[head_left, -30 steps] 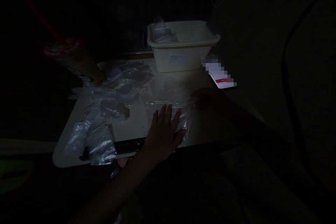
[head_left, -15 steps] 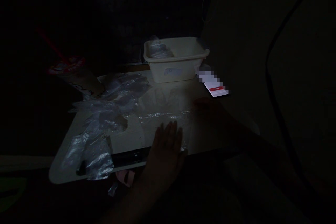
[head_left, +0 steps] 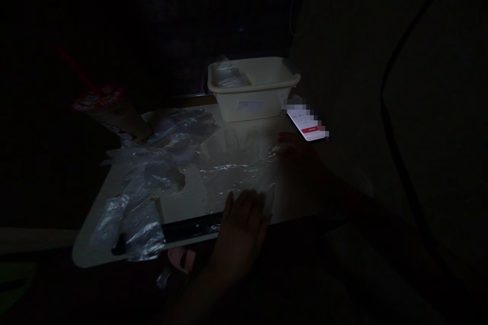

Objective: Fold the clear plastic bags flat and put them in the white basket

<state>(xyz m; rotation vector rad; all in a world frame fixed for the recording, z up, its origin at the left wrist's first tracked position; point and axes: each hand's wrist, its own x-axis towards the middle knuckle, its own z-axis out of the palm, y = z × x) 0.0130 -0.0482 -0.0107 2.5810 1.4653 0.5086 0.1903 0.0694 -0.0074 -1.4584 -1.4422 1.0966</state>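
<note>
Resting flat with fingers together, the left hand [head_left: 242, 223] pressed the near edge of a clear plastic sheet [head_left: 236, 172] spread on the table [head_left: 179, 203]. The right hand [head_left: 295, 155] touched the sheet's far right corner; its finger position could not be told in the dark. Judged thin, limp and slippery, the sheet is best taken at corners. A tub [head_left: 253, 89] stood behind, crumpled bags [head_left: 152, 172] leftward.

One head-worn camera looks forward and down from the near edge of the desk [head_left: 179, 203]. It sits close, facing the tub [head_left: 253, 91] at the far side.
</note>
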